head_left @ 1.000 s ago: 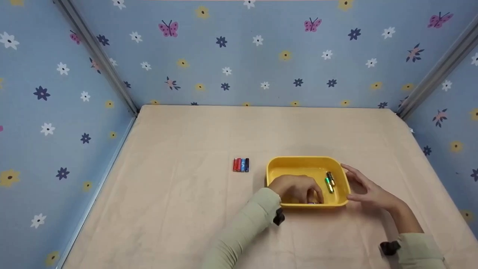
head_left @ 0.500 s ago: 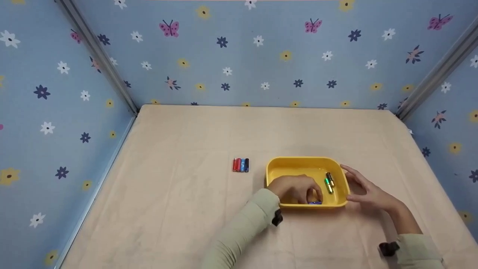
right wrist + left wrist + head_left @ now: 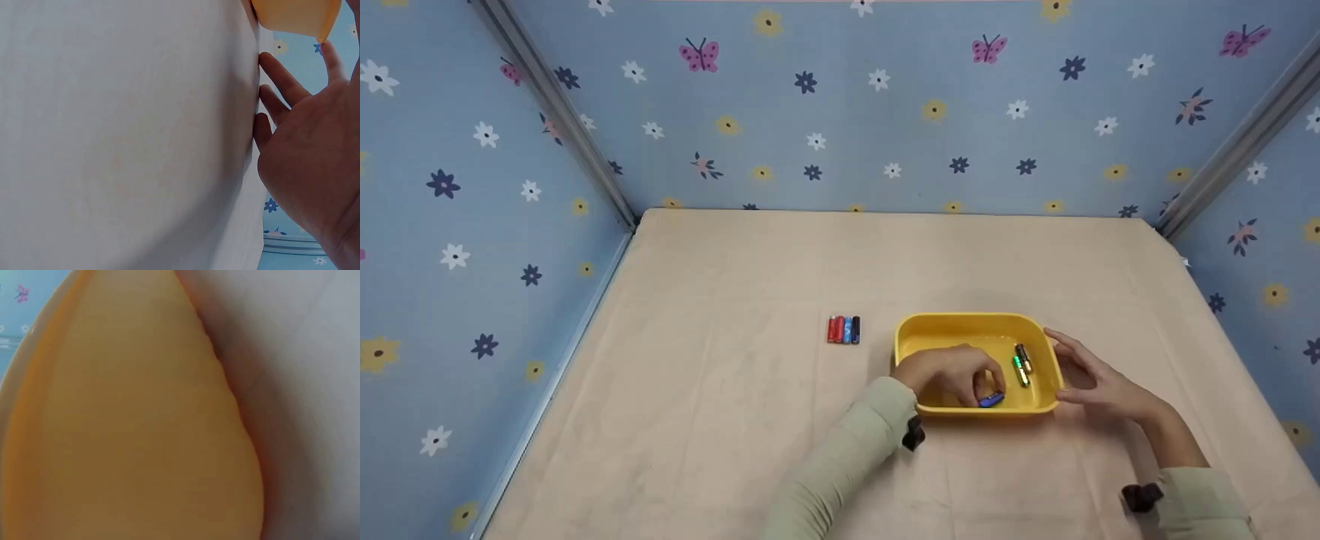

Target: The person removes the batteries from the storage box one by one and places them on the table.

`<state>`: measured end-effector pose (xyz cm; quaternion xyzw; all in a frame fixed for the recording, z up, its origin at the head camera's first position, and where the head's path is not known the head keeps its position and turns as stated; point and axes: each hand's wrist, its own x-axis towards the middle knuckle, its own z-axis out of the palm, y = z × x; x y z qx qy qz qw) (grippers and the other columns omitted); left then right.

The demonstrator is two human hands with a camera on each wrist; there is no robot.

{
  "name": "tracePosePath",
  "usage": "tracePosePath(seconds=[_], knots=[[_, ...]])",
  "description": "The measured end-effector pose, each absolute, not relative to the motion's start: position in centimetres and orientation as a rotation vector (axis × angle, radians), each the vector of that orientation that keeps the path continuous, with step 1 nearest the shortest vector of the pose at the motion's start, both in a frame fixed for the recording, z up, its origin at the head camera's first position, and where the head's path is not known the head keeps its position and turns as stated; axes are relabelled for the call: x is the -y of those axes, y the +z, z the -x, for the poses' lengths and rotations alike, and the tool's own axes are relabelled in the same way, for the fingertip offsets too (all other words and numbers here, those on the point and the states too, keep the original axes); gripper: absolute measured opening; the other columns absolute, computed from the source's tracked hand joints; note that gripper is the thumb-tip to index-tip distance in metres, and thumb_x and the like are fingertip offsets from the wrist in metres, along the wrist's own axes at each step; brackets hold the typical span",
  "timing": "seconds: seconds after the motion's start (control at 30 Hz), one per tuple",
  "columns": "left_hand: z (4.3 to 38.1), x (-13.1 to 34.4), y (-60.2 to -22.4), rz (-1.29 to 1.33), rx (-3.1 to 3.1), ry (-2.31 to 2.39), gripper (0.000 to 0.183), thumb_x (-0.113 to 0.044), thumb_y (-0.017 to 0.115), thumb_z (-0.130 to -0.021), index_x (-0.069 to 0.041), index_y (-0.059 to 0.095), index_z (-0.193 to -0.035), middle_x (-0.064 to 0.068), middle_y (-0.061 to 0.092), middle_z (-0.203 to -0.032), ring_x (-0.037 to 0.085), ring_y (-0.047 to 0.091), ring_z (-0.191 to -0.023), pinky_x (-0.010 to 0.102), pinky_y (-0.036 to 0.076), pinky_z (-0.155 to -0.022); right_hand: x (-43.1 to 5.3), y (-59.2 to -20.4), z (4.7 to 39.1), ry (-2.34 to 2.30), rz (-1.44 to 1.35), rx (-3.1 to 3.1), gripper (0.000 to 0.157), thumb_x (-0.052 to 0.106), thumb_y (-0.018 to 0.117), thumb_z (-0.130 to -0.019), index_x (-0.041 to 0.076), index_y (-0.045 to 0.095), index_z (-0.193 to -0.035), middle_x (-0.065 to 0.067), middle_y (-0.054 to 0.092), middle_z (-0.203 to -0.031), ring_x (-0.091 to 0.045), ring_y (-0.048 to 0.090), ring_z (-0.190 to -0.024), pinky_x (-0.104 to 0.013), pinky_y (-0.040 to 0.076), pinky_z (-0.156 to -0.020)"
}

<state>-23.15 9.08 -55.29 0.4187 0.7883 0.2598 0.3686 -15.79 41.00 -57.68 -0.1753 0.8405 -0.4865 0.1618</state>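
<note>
My left hand [image 3: 960, 371] reaches into the yellow plastic basin [image 3: 960, 320], its thumb and fingers pinching a blue battery [image 3: 992, 400] near the front wall. Part of that battery is hidden by the fingers. Two more batteries lie at the right end of the basin, a green and gold one [image 3: 1021, 372] beside a black and gold one [image 3: 1024, 358]. At the basin's right wall, my right hand [image 3: 1110, 386] touches the rim with spread, relaxed fingers. The left wrist view holds only the basin wall [image 3: 140, 410]; the right wrist view has the hand [image 3: 312, 135] beside the basin's corner [image 3: 298, 14].
Left of the basin, a row of several batteries [image 3: 844, 330], red, blue and dark, lies side by side on the beige cloth [image 3: 720, 360]. Blue patterned panels [image 3: 877, 112] enclose the table at the back and both sides.
The blue battery has come further into sight and now lies at a slant, a little away from the front wall. My left hand has shifted slightly back; the right hand stays put.
</note>
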Motion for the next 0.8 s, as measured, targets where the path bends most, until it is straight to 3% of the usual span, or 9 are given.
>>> tracePosePath(seconds=[0.17, 0.4, 0.47, 0.57, 0.6, 0.67, 0.73, 0.8], knots=[[23.9, -8.4, -54.8, -1.064, -1.971, 0.766, 0.052, 0.001, 0.086, -0.095, -0.007, 0.073, -0.145, 0.011, 0.078, -0.118, 0.004, 0.063, -0.094, 0.011, 0.053, -0.081, -41.0, -57.5, 15.7, -1.379, 0.485, -2.41, 0.097, 0.008, 0.079, -0.102, 0.023, 0.025, -0.181, -0.027, 0.048, -0.17, 0.024, 0.039, -0.145, 0.003, 0.021, -0.113], [24.7, -7.5, -53.5, -1.009, -1.969, 0.913, 0.051, 0.0, 0.086, -0.097, -0.009, 0.072, -0.144, 0.009, 0.077, -0.11, 0.006, 0.066, -0.088, 0.013, 0.057, -0.079, -40.9, -57.4, 15.7, -1.365, 0.461, -2.408, 0.097, 0.01, 0.079, -0.103, 0.025, 0.024, -0.181, -0.026, 0.047, -0.172, 0.023, 0.039, -0.144, 0.002, 0.021, -0.114], [24.8, -7.2, -53.4, -1.01, -1.967, 0.961, 0.051, 0.002, 0.085, -0.097, -0.008, 0.072, -0.145, 0.01, 0.076, -0.109, 0.006, 0.066, -0.087, 0.013, 0.057, -0.079, -40.8, -57.4, 15.7, -1.339, 0.446, -2.422, 0.097, 0.011, 0.079, -0.103, 0.026, 0.024, -0.181, -0.025, 0.048, -0.172, 0.024, 0.039, -0.144, -0.01, 0.024, -0.126], [24.8, -6.8, -53.5, -0.999, -1.967, 1.035, 0.051, 0.003, 0.084, -0.097, -0.005, 0.071, -0.146, 0.008, 0.075, -0.106, 0.005, 0.066, -0.086, 0.013, 0.056, -0.08, -40.8, -57.3, 15.8, -1.318, 0.431, -2.431, 0.097, 0.013, 0.08, -0.103, 0.027, 0.024, -0.181, -0.026, 0.048, -0.172, 0.025, 0.038, -0.142, -0.05, 0.021, -0.141], [24.8, -6.7, -53.6, -0.986, -1.968, 1.065, 0.051, 0.004, 0.084, -0.097, -0.005, 0.071, -0.146, 0.007, 0.075, -0.105, 0.004, 0.065, -0.086, 0.013, 0.056, -0.081, -40.8, -57.3, 15.8, -1.318, 0.427, -2.429, 0.098, 0.013, 0.08, -0.103, 0.027, 0.024, -0.181, -0.026, 0.047, -0.173, 0.025, 0.038, -0.143, -0.052, 0.021, -0.141], [24.7, -6.4, -53.8, -0.953, -1.971, 1.132, 0.051, 0.005, 0.084, -0.096, -0.004, 0.071, -0.145, 0.004, 0.073, -0.102, 0.004, 0.065, -0.086, 0.014, 0.056, -0.08, -40.8, -57.3, 15.8, -1.33, 0.427, -2.417, 0.098, 0.013, 0.08, -0.102, 0.028, 0.024, -0.181, -0.026, 0.046, -0.173, 0.025, 0.037, -0.143, -0.046, 0.02, -0.142], [24.7, -6.1, -54.0, -0.923, -1.975, 1.202, 0.051, 0.006, 0.084, -0.095, -0.004, 0.071, -0.143, 0.001, 0.072, -0.1, 0.005, 0.065, -0.087, 0.015, 0.056, -0.081, -40.8, -57.4, 15.8, -1.338, 0.423, -2.414, 0.098, 0.013, 0.08, -0.102, 0.028, 0.024, -0.181, -0.026, 0.045, -0.174, 0.025, 0.037, -0.143, -0.019, 0.022, -0.134], [24.6, -5.8, -54.1, -0.9, -1.98, 1.27, 0.051, 0.006, 0.086, -0.094, -0.004, 0.072, -0.142, 0.001, 0.072, -0.099, 0.005, 0.065, -0.087, 0.015, 0.057, -0.082, -40.8, -57.4, 15.8, -1.339, 0.416, -2.413, 0.098, 0.013, 0.08, -0.102, 0.028, 0.024, -0.181, -0.025, 0.045, -0.175, 0.026, 0.036, -0.144, -0.015, 0.023, -0.131]])
